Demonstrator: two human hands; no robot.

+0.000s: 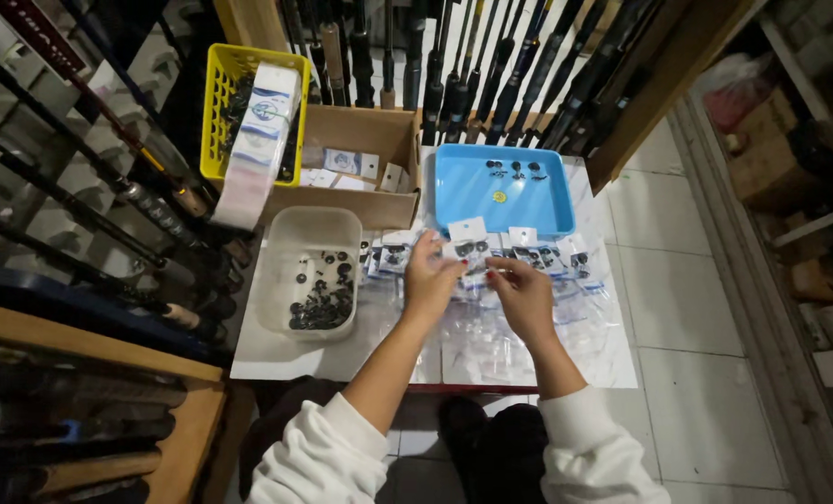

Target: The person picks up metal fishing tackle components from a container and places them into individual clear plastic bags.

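Both hands (477,285) pinch clear packet (470,252) — white-carded.

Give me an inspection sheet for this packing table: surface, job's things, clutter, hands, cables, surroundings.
Surface: small white table, mostly covered.
Job's things: small clear bag with a white card top, held between both hands; row of like bags along the table's middle; flat clear sleeves spread under the hands.
Clutter: white tub of small black parts; blue tray with a few parts; cardboard box of white cards; yellow basket with a label strip draped over it.
Hands: left hand and right hand both pinch the bag.
Cables: nothing seen.
Surroundings: fishing rods racked behind and to the left; tiled floor; wooden shelving at right.
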